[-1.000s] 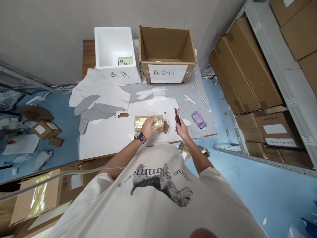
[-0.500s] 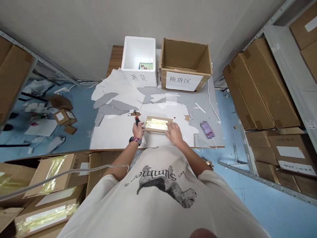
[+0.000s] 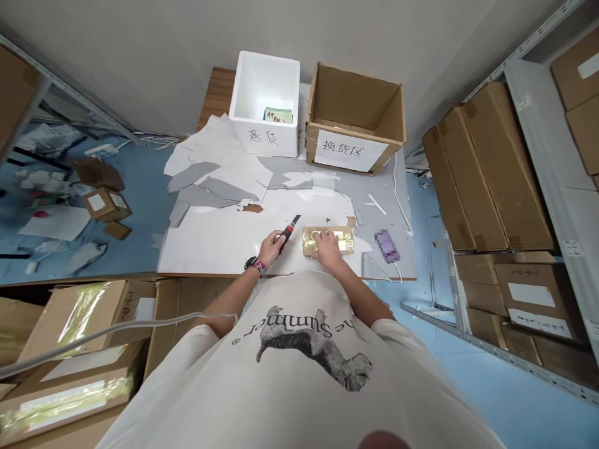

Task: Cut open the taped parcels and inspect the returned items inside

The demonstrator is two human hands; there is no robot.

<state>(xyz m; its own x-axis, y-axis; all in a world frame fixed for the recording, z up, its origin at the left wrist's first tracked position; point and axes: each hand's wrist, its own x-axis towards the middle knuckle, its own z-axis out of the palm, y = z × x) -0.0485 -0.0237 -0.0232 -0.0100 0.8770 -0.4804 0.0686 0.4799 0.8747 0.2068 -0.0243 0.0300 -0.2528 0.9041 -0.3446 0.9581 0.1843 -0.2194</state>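
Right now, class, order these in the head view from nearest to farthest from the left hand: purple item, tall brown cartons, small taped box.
From the left hand:
1. Small taped box, just to its right, under the right hand.
2. Purple item, near the table's right side.
3. Tall brown cartons, far right, beyond the table.

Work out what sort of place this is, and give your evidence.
Probably a parcel returns or storage room: cardboard cartons crowd metal shelving, a handwritten sign marks an open box, and the left hand holds a knife near a taped parcel.
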